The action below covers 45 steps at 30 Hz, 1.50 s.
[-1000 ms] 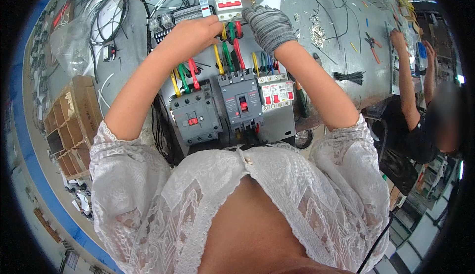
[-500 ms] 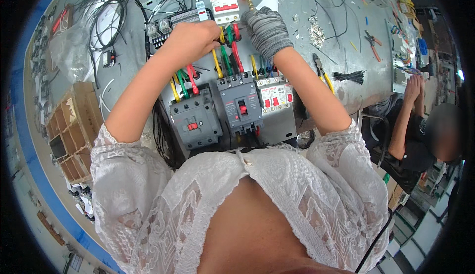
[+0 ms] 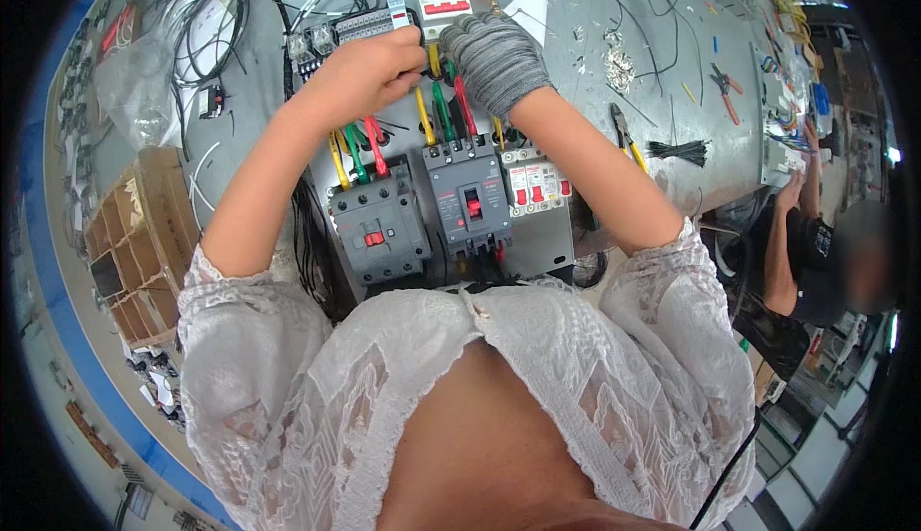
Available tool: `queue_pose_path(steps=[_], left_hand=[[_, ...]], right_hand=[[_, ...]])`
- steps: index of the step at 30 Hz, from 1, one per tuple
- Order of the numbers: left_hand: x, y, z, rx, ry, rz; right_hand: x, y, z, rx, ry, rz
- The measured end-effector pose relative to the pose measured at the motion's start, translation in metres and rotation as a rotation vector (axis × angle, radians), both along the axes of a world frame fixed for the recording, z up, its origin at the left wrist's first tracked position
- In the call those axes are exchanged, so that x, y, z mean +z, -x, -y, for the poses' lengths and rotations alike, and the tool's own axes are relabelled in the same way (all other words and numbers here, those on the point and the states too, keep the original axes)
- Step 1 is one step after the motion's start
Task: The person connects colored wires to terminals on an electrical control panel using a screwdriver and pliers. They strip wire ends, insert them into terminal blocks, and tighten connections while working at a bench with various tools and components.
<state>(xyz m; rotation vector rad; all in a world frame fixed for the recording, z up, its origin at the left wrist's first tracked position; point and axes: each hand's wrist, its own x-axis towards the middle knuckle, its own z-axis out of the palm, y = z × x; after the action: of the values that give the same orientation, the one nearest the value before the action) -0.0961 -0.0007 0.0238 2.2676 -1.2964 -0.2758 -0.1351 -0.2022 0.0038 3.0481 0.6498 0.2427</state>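
Note:
My left hand is bare, with its fingers curled together beside a thick yellow wire. What its fingertips hold, if anything, is hidden. A grey striped glove covers my right hand, whose fingers bend down over the upper ends of a green wire and a red wire; its grip is out of sight. These wires run down into a dark grey circuit breaker with a red switch. Left of it stands a second grey breaker-like unit. Just beyond my hands is a white breaker with a red lever.
Small white breakers sit at the right of the panel. Pliers, black cable ties and orange-handled cutters lie to the right. At the left are a divided cardboard box and coiled black cable. A co-worker sits at the far right.
My right hand has shifted left and a little nearer, toward the coloured wires. My left fingers have drawn slightly back to the left from the yellow wire's upper end.

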Motion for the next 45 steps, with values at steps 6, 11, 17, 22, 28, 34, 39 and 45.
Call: queue_pose_path(steps=[6, 11, 17, 22, 28, 34, 39, 45], left_hand=[[-0.018, -0.007, -0.017, 0.009, 0.256, -0.152], [0.002, 0.0, -0.002, 0.031, 0.033, -0.09], [-0.006, 0.009, 0.019, 0.086, -0.208, 0.305], [-0.001, 0.008, 0.006, 0.127, -0.185, 0.369], [-0.012, 0.004, 0.005, 0.195, -0.17, 0.217], [-0.021, 0.013, 0.03, 0.332, -0.221, 0.203], [-0.018, 0.009, 0.038, 0.366, -0.327, 0.22], [-0.008, 0.013, 0.045, 0.401, -0.37, 0.297]], right_hand=[[0.0, -0.004, -0.005, -0.015, 0.032, -0.054], [0.005, 0.001, -0.01, -0.019, 0.059, -0.011], [0.005, -0.004, -0.011, -0.112, 0.021, -0.123], [0.007, 0.0, -0.008, -0.078, 0.024, -0.125], [-0.001, -0.001, -0.004, -0.037, -0.004, -0.075], [-0.002, 0.001, -0.003, -0.054, -0.036, -0.102], [0.0, 0.001, -0.004, -0.065, 0.001, -0.112], [-0.002, -0.001, 0.0, -0.043, -0.054, -0.126]])
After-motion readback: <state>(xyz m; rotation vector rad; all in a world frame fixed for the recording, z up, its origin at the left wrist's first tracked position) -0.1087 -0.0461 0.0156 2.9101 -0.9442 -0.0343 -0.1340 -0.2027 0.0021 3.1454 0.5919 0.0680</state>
